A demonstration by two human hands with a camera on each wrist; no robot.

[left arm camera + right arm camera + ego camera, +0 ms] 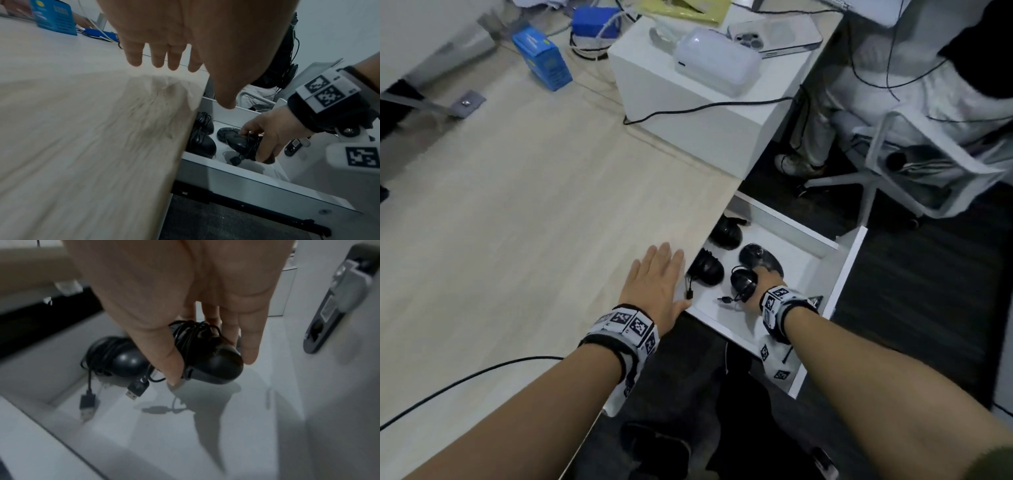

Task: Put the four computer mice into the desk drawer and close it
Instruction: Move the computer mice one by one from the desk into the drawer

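Gripping the fourth mouse [743, 283] between thumb and fingers, the right hand [765, 277] holds it low inside the open drawer [839, 274], apparently just above the white floor, with its cable wound round the body and the plug [137, 388] dangling loose below. The left hand [655, 279] lies flat and spread on the counter [517, 205] at the edge just left of the drawer, holding nothing. The held mouse looks light, hard-shelled and smooth, so a pinch across its narrow flanks, over the cable turns, seems the surest hold; the glossy back would likely slip, and the loose plug could snag on the drawer wall. Its long axis runs roughly near to far, rounded end nearest the wrist camera. Three other black mice already lie in the drawer: one [760, 260] just beyond the held one, touching or nearly so, one [707, 269] at the left under the counter's edge with its plug trailing toward the near wall, and one [726, 231] farther back. Beyond, on the counter, stand a white box [688, 113] and a blue carton [542, 61].
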